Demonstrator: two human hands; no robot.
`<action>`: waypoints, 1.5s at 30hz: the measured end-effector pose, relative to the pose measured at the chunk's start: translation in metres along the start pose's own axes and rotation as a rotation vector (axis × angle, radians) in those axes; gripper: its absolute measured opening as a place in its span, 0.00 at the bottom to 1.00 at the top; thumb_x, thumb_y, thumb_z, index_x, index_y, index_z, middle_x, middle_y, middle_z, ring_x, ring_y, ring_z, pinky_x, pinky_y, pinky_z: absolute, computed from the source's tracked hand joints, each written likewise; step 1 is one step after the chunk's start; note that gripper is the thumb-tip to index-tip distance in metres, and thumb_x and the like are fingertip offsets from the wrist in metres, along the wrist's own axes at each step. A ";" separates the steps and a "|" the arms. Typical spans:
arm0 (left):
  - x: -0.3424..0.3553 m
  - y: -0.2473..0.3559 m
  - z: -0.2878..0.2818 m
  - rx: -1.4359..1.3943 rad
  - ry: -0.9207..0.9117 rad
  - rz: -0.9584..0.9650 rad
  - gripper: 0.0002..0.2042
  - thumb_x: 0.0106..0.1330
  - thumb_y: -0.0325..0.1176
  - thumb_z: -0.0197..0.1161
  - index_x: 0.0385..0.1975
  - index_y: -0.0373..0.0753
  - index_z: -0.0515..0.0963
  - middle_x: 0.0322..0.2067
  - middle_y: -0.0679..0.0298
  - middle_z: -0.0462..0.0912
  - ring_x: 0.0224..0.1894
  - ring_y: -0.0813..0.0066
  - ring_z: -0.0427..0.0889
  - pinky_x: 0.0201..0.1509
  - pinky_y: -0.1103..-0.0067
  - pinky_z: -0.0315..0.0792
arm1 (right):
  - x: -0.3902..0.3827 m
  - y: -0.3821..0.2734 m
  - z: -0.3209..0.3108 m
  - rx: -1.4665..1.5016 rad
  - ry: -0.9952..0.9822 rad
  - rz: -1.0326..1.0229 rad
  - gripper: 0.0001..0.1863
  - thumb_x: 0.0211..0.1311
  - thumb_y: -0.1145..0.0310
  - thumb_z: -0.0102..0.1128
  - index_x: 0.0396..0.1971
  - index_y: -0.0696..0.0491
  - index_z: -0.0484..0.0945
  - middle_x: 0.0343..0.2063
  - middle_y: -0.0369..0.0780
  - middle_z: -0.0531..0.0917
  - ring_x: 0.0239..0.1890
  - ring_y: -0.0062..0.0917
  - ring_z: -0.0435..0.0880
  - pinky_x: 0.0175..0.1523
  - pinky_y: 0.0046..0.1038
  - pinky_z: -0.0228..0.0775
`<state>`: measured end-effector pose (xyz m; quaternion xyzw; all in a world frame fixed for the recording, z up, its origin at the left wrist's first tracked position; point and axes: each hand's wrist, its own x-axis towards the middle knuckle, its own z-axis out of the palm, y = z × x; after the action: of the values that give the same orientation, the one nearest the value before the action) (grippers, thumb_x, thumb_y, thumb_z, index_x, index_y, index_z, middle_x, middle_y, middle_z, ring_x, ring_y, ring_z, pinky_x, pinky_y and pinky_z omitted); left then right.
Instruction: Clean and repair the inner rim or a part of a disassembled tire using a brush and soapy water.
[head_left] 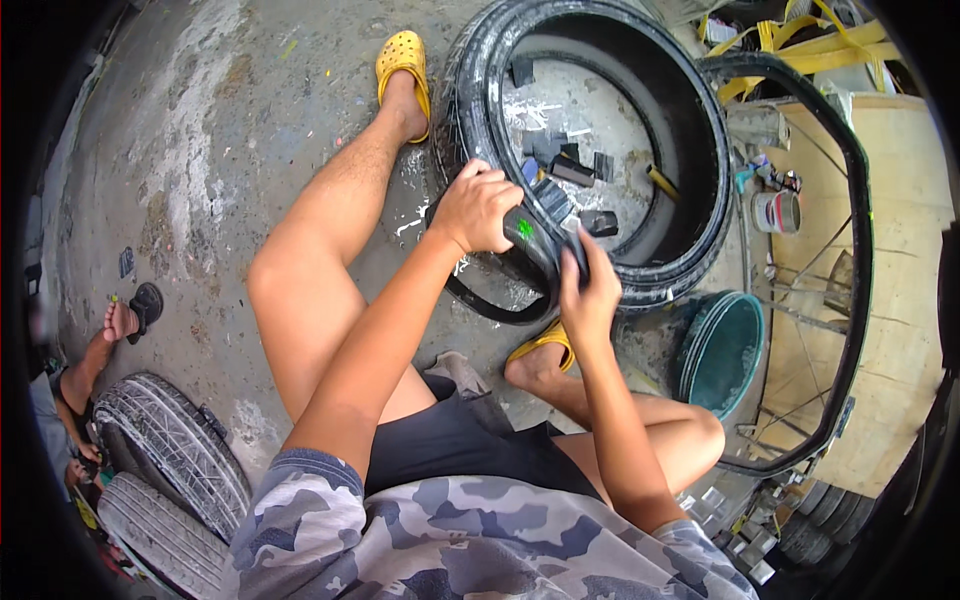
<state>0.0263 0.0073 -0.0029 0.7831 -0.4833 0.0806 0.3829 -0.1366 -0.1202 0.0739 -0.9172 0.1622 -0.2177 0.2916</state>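
A large black tyre [715, 180] lies on its side on the floor in front of me. At its near-left edge, a smaller black rubber loop [535, 245] with a bright green mark is in my hands. My left hand [480, 207] is closed over the loop's upper left part. My right hand [590, 290] pinches its right side between thumb and fingers, which are slightly blurred. Several dark flat pieces [573, 168] lie inside the tyre's ring, along with a short yellow object [662, 183].
A green bucket [722, 355] stands right of my knee. Beyond it are a black ring-shaped frame [862, 250], a white pail [776, 213] and a wooden board [910, 300]. More tyres [175, 440] sit at lower left beside another person's foot [121, 320]. Yellow straps [830, 45] lie at far right.
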 end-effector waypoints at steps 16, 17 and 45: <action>0.009 0.006 0.001 -0.045 0.029 0.029 0.16 0.30 0.39 0.67 0.21 0.41 0.73 0.22 0.64 0.78 0.33 0.65 0.78 0.50 0.71 0.66 | -0.016 0.016 0.002 0.110 0.124 0.151 0.14 0.62 0.77 0.60 0.48 0.62 0.79 0.41 0.51 0.85 0.46 0.39 0.85 0.55 0.34 0.73; 0.009 0.006 -0.002 -0.040 -0.039 -0.003 0.17 0.29 0.39 0.68 0.21 0.41 0.73 0.23 0.63 0.78 0.33 0.64 0.78 0.50 0.71 0.66 | 0.006 0.002 0.007 0.093 0.074 0.132 0.15 0.62 0.77 0.60 0.48 0.61 0.79 0.40 0.51 0.84 0.43 0.41 0.85 0.52 0.35 0.73; 0.005 0.001 -0.001 -0.021 0.035 0.008 0.14 0.34 0.39 0.66 0.20 0.43 0.73 0.22 0.65 0.78 0.32 0.67 0.78 0.48 0.71 0.66 | 0.037 -0.018 0.027 0.077 -0.025 0.047 0.16 0.61 0.75 0.61 0.49 0.61 0.79 0.39 0.53 0.82 0.43 0.48 0.82 0.52 0.34 0.72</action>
<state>0.0280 0.0044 0.0012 0.7756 -0.4805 0.0909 0.3991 -0.0882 -0.1092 0.0766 -0.9038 0.1714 -0.2055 0.3339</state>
